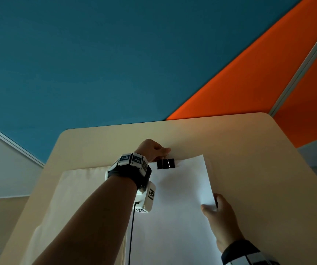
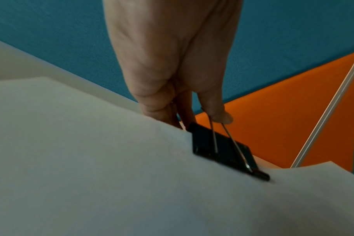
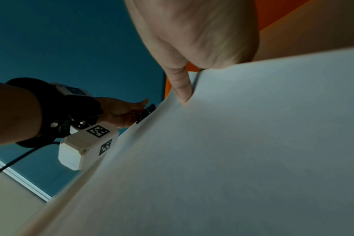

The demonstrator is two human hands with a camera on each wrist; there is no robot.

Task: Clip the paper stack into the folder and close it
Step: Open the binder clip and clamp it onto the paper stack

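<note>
A white paper stack (image 1: 178,203) lies on the right half of an open cream folder (image 1: 73,197) on the table. A black binder clip (image 1: 165,163) sits on the stack's far edge, near its left corner. My left hand (image 1: 153,150) pinches the clip's wire handles between thumb and fingers; the left wrist view shows the clip (image 2: 222,148) biting the paper (image 2: 131,183). My right hand (image 1: 218,213) grips the stack's right edge, thumb on top of the paper (image 3: 253,143), fingers beneath.
The beige table (image 1: 258,169) has rounded far corners and ends just beyond the clip. Blue (image 1: 96,64) and orange (image 1: 249,83) partition panels stand behind it. A cable (image 1: 131,236) runs down from the left wrist camera.
</note>
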